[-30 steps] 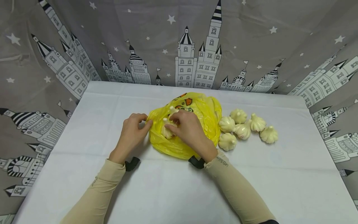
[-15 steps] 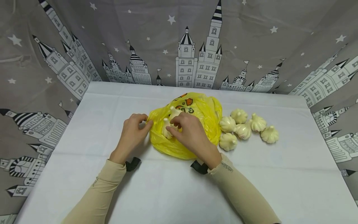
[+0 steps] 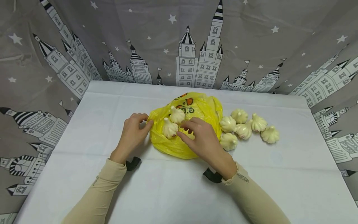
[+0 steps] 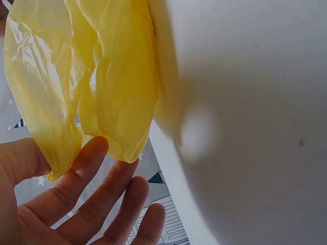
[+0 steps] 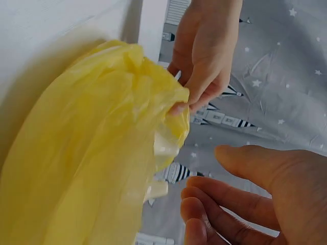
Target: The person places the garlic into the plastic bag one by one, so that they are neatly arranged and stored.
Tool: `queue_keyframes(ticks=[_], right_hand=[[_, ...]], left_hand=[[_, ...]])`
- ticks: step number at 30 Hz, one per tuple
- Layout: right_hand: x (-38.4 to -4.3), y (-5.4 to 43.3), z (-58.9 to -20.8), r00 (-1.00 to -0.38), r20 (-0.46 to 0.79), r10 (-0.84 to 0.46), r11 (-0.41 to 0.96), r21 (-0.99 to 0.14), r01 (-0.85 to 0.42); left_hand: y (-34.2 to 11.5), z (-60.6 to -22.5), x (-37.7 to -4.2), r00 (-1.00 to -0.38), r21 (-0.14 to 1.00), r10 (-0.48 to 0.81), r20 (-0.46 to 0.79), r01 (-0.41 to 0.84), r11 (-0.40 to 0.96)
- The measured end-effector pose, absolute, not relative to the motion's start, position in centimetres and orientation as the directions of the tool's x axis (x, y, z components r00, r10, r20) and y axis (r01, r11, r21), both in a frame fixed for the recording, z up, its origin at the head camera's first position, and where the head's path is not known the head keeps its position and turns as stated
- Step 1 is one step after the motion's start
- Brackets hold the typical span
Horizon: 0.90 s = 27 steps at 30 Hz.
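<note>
A yellow plastic bag lies crumpled on the table, its mouth spread. Two garlic bulbs, a front one and a back one, sit in the bag's opening. My left hand pinches the bag's left rim between thumb and forefinger; in the left wrist view the pinched plastic shows, the other fingers spread. Over the bag, just right of the bulbs, hovers my right hand with thumb and fingers apart. Nothing is between those fingers in the right wrist view.
Right of the bag several garlic bulbs lie in a loose cluster, the nearest touching or almost touching the plastic. White cloth covers the table. A grey curtain printed with castles hangs behind and at both sides.
My right hand has drawn back to the right from the garlic bulbs in the bag, its fingers off them, so both bulbs now show more fully. The left hand stays at the rim.
</note>
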State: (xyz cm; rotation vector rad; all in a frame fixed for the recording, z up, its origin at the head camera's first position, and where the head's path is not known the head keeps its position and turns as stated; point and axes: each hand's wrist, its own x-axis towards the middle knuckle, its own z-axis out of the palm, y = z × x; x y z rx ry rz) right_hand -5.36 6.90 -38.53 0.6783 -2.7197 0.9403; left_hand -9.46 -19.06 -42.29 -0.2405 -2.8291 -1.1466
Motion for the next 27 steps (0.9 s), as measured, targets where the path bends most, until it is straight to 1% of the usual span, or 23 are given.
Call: queue_keyframes(ticks=[7,13,19,23,27], right_hand=[[-3.9,9.8,-38.9,-0.858,0.38,-0.345,0.703,-0.502,-0.504],[-2.3,12.8,-38.4,-0.84,0.448,-0.307,0.711,-0.478,-0.515],[-1.5,16.9,-38.0,-0.807,0.527,-0.268,0.747,-0.415,-0.519],[-1.5,19.7,-37.8,-0.795,0.574,-0.197,0.781,-0.397,-0.481],[-1.7,21.2,-38.1,-0.8,0.575,-0.168,0.802,-0.392,-0.451]], left_hand=[[-19.0,-42.2,-9.4,-0.987,0.685,0.112,0.118,0.162,0.711],[-18.9,-42.1,-9.4,-0.985,0.682,0.117,0.125,0.171,0.711],[-18.8,-41.9,-9.4,-0.987,0.685,0.118,0.105,0.158,0.711],[-18.8,-42.0,-9.5,-0.989,0.685,0.114,0.096,0.149,0.713],[-18.9,-42.1,-9.5,-0.989,0.682,0.11,0.103,0.151,0.716]])
